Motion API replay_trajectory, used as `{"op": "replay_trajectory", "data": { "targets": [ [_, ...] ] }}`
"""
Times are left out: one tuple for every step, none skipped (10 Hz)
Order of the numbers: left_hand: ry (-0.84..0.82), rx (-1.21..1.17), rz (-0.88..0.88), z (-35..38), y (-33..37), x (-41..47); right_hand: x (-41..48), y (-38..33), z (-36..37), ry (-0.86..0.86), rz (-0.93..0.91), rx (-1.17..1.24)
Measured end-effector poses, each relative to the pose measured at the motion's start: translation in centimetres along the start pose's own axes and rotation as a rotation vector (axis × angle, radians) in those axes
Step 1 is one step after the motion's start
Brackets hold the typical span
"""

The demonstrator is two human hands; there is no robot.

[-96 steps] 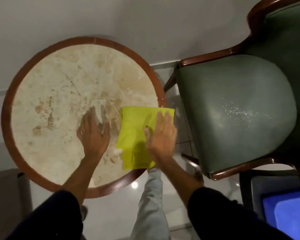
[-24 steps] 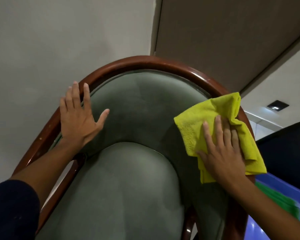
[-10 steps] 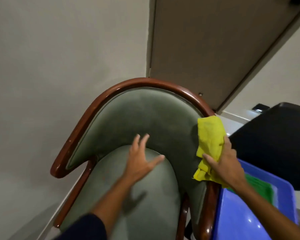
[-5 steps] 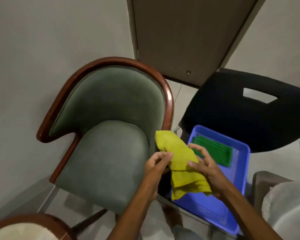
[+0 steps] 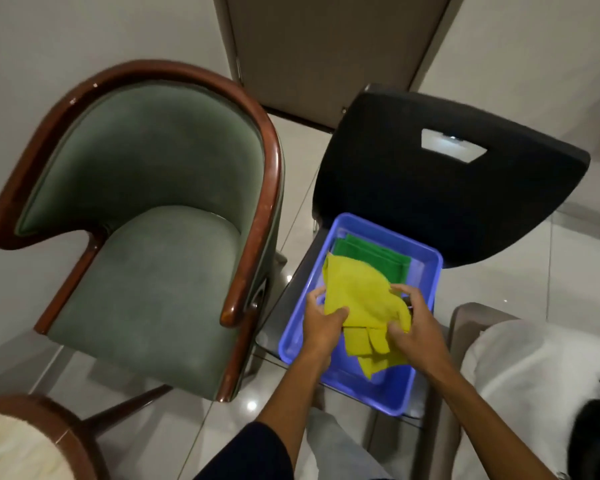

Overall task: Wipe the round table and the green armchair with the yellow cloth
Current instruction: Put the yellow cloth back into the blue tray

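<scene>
The yellow cloth (image 5: 357,299) hangs crumpled over a blue plastic tray (image 5: 426,271), gripped from both sides. My left hand (image 5: 321,323) pinches its left edge and my right hand (image 5: 414,327) holds its right side. The green armchair (image 5: 146,237) with a dark wooden frame stands to the left, its seat bare. A small arc of the round table (image 5: 32,434), marble top with a wooden rim, shows in the bottom left corner.
The blue tray rests on the seat of a black chair (image 5: 447,188) and holds a folded green cloth (image 5: 371,256). A brown door (image 5: 326,46) is behind. A white cushion on a grey seat (image 5: 520,382) lies at the right. Glossy tiled floor surrounds everything.
The cloth left the armchair's back and moved right and down over the blue tray. My left hand came off the seat and took hold of the cloth. The view tilted downward.
</scene>
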State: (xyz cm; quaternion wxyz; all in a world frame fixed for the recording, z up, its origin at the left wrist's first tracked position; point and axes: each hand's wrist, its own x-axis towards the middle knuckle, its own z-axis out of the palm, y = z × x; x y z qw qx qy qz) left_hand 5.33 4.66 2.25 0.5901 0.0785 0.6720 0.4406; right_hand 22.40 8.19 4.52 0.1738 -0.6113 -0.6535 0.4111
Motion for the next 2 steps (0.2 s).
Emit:
{"op": "replay_trajectory", "data": {
  "targets": [
    [-0.016, 0.524, 0.148, -0.9, -1.0, 1.0, -1.1, 3.4, 3.0, -0.227, 0.089, -0.328],
    [0.049, 0.994, 0.290, -3.0, -1.9, 0.2, -2.3, 4.4, 4.8, -0.485, 0.215, -0.490]
  ]
}}
